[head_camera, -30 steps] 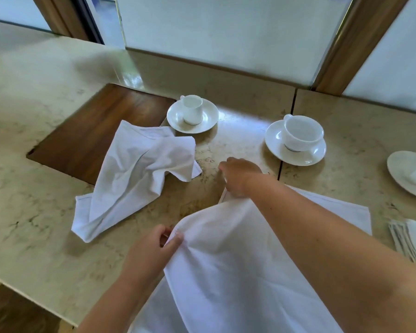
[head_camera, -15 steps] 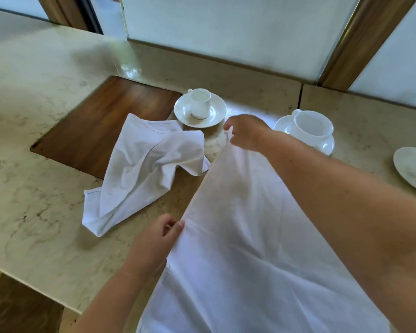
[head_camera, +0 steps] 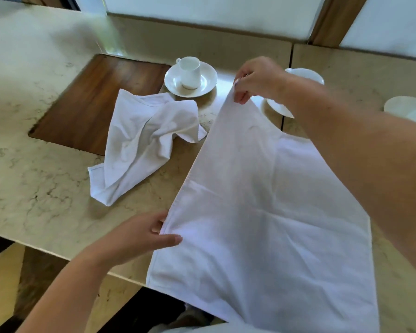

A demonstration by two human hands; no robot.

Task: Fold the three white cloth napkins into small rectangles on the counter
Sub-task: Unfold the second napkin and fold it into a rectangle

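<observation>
Right hand [head_camera: 255,79] pinches the far corner of the napkin [head_camera: 262,212], now lifted higher than a second ago; left hand [head_camera: 142,234] pinches the near edge. So the cloth's stretched out above the counter [head_camera: 34,188] (first fold coming, I'd guess). Crumpled napkin [head_camera: 142,140] still waits beside it.

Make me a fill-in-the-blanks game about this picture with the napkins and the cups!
1. The right hand pinches the top corner of the spread ____ napkin.
2. The crumpled napkin lies partly on the dark ____ board.
3. The small cup stands on a ____.
4. The left hand holds the spread napkin's ____ edge.

Missing words: white; wooden; saucer; left
</observation>
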